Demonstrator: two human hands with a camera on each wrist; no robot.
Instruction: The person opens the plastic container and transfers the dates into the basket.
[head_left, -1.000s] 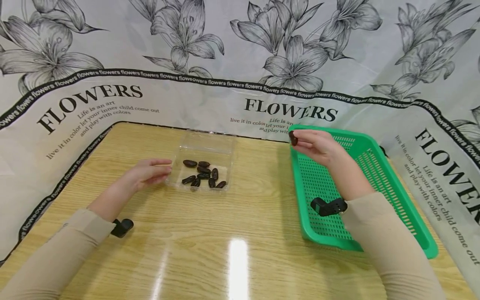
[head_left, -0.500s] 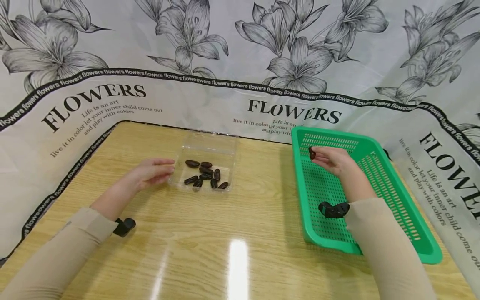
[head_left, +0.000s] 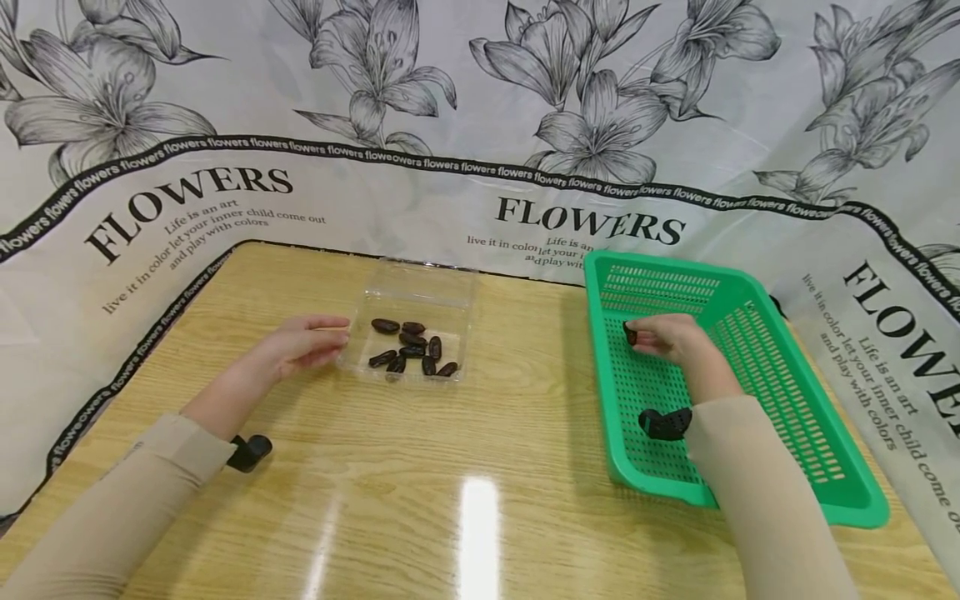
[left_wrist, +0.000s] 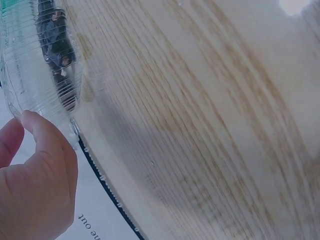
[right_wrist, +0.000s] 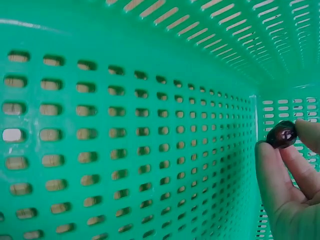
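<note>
Right hand pinches a date inside the basket

The date sits low in the basket's far left part, held between thumb and fingertips of the right hand. It is dark and glossy, with the fingers closed on its end and side. Whether it touches the basket's floor, I cannot tell. The basket is green plastic, slotted along the walls and pierced with small holes across the floor. It stands at the right of the table, and the right arm reaches in over its near side.

To the left, well apart from the basket, is a clear box near the table's far edge. In it lie 9 dates, dark brown, at mixed angles, several touching. The left hand is at the box's left side, its thumb and forefinger pinching the rim.

The person wears beige sleeves, and 1 black camera shows at each wrist. The table is pale wood grain, with a bright streak of light on its near part. Beyond it hangs a white cloth printed with grey flowers, a black band and the word "FLOWERS" 3 times.
</note>
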